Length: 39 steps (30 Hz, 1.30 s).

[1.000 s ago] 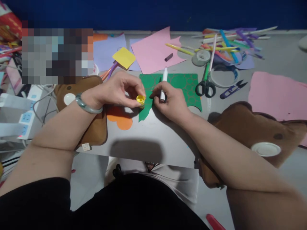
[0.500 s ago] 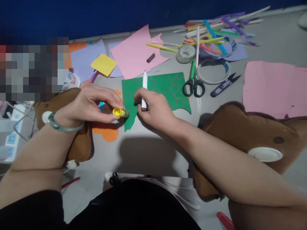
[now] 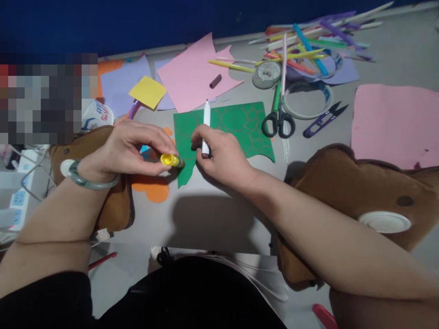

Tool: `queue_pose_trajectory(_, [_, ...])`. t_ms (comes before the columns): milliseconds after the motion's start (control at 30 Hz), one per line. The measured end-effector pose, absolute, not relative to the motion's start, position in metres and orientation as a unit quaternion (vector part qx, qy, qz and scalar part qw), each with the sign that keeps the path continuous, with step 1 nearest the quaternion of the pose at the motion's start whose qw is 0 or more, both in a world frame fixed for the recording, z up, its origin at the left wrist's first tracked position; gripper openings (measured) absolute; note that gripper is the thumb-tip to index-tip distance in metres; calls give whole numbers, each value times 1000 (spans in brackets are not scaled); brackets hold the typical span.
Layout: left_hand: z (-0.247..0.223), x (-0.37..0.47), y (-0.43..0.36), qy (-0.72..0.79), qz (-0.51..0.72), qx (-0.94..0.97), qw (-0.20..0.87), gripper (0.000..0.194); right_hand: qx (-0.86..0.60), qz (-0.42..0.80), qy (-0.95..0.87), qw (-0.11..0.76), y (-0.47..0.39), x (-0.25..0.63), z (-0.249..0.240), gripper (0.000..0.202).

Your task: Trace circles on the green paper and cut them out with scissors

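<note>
My left hand pinches a small yellow tube, its round yellow end facing me and its darker end over the left part of the green sheet. Between the fingers of my right hand is a white marker, its dark tip pointing away from me. Outlines of rounded shapes and flowers cover the green sheet, and its lower edge is cut unevenly. A dark marker cap lies on the pink paper behind it. Orange cut-outs rest below my left hand.
Black-handled scissors, purple snips and tape rolls lie right of the green sheet. Coloured strips are heaped at the back right. Brown cushions lie under both forearms. Pink paper is at the far right.
The view has shifted slightly, so the things on the right appear a little further right. Both hands keep their grips, with hardly any movement.
</note>
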State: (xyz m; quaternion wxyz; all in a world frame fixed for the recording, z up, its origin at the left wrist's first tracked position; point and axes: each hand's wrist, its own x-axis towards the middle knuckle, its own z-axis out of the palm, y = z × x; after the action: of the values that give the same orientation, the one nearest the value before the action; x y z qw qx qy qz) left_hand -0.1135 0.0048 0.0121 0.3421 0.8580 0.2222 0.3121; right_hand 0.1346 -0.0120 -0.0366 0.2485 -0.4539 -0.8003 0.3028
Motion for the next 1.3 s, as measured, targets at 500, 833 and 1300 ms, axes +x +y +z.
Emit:
queue_pose_trajectory(500, [12,-112,1,241,298,853,355,14,-443,285,-805,273,-11,135,-43,36])
queue_pose_trajectory(833, [6,-113,3,277,278,848,355,11,-425,267,-813,296,-6,139,-51,35])
queue_pose_trajectory(1300, [-11,-96,10,309,304,784,444,17,-394,210,-741,503,1,160,-29,37])
